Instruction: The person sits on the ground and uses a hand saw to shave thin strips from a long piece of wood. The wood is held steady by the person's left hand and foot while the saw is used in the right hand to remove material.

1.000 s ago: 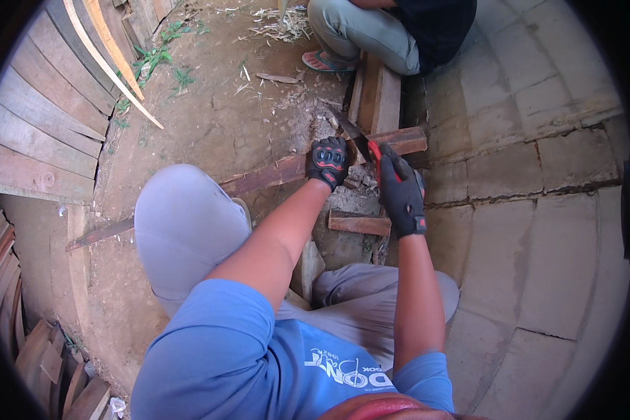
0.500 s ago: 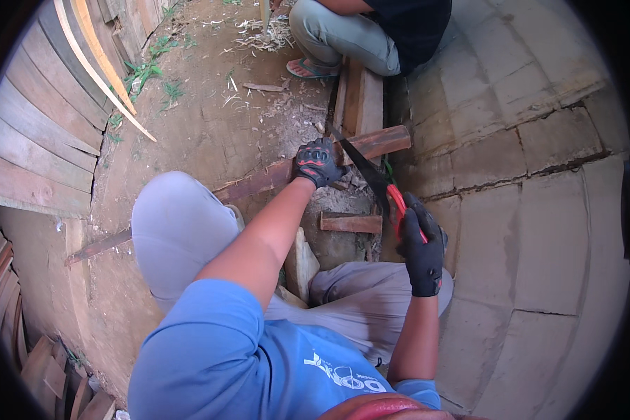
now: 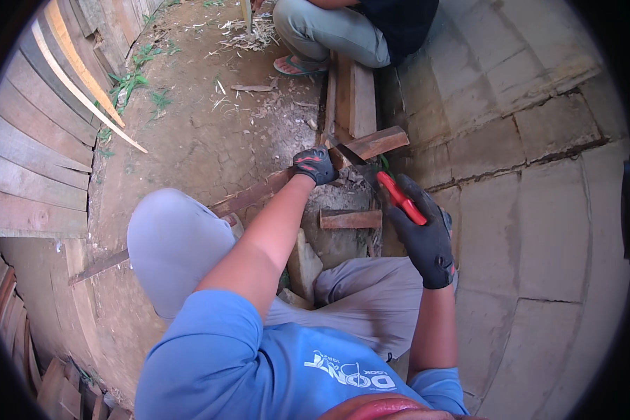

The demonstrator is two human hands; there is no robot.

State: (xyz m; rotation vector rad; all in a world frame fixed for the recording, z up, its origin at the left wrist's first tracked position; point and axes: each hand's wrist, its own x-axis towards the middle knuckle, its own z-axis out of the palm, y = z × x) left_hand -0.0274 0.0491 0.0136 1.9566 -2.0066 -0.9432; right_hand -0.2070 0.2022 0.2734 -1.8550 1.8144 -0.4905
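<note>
A long reddish-brown wooden plank (image 3: 381, 143) runs slantwise across the ground, passing behind my raised left knee toward the lower left. My left hand (image 3: 315, 165), in a black glove with red marks, is closed on it near its right end. Just right of that hand, the dark blade of a hand saw (image 3: 406, 201) lies across the plank, tip pointing to the upper left. The saw's red handle sits in my gloved right hand (image 3: 425, 231); the fingers are partly hidden behind it. Whether the teeth have cut into the wood cannot be made out.
A squatting person (image 3: 329, 31) in sandals is at the top, beside wood shavings (image 3: 252, 33). Thick timbers (image 3: 362, 98) stretch from there toward the plank. A short wood piece (image 3: 350, 220) lies nearer me. A block wall (image 3: 546, 224) rises at right, a board fence (image 3: 35, 154) at left.
My right hand has turned and shifted slightly up, so the red handle shows broader and the blade looks shorter. The left hand stays on the plank. The whole view has shifted a little.
</note>
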